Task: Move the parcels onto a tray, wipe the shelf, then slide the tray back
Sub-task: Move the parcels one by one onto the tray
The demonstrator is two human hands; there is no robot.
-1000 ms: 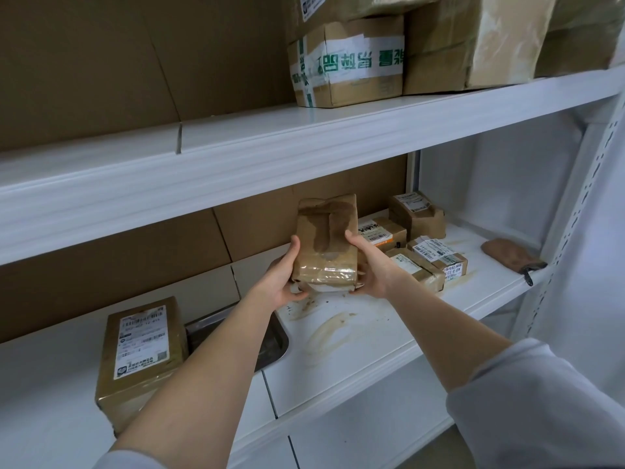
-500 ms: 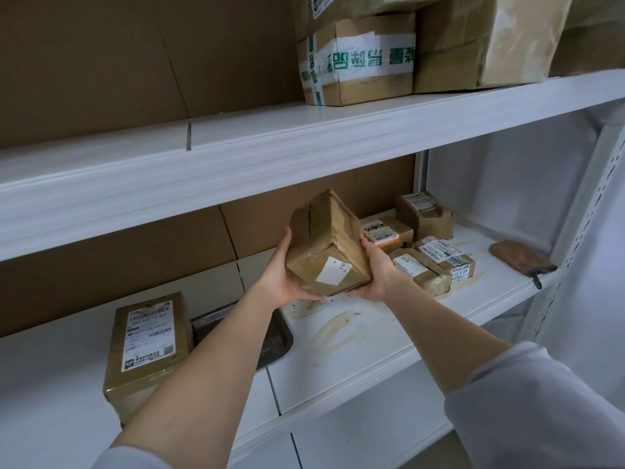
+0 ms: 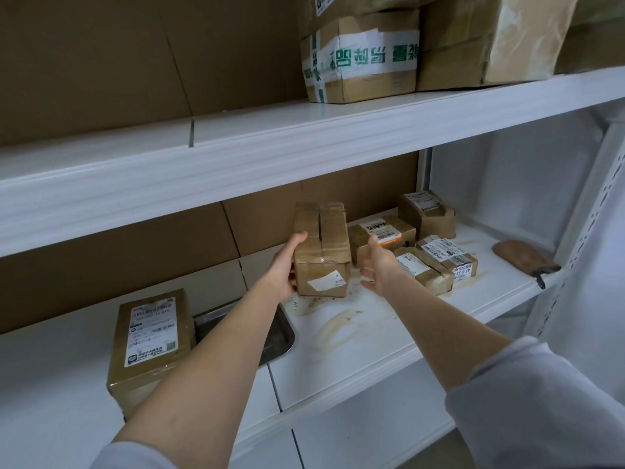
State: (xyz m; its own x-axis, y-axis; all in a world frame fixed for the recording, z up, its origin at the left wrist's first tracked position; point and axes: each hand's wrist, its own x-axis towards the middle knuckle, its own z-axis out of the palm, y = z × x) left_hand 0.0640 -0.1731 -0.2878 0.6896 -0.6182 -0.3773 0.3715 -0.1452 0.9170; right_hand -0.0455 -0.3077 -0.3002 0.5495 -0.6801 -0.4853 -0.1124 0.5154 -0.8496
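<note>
A brown taped parcel (image 3: 323,252) with a small white sticker is held above the stained white shelf (image 3: 372,336). My left hand (image 3: 285,265) grips its left side, thumb over the top edge. Just to the parcel's right, my right hand (image 3: 377,265) is open with fingers spread, no longer touching it. Several small labelled parcels (image 3: 436,258) lie in a cluster behind my right hand. A metal tray (image 3: 277,336) sits under my left forearm, mostly hidden. A larger labelled parcel (image 3: 152,336) stands at the tray's left end.
A brown cloth (image 3: 522,257) lies at the shelf's far right, by the perforated white upright (image 3: 592,231). The shelf above (image 3: 304,140) hangs low over the work area and carries big taped boxes (image 3: 362,55). Brownish smears mark the shelf near its front edge.
The parcel was turned from upright to lying with its sticker end toward me. My right hand has let go of it and opened; my left hand alone keeps hold.
</note>
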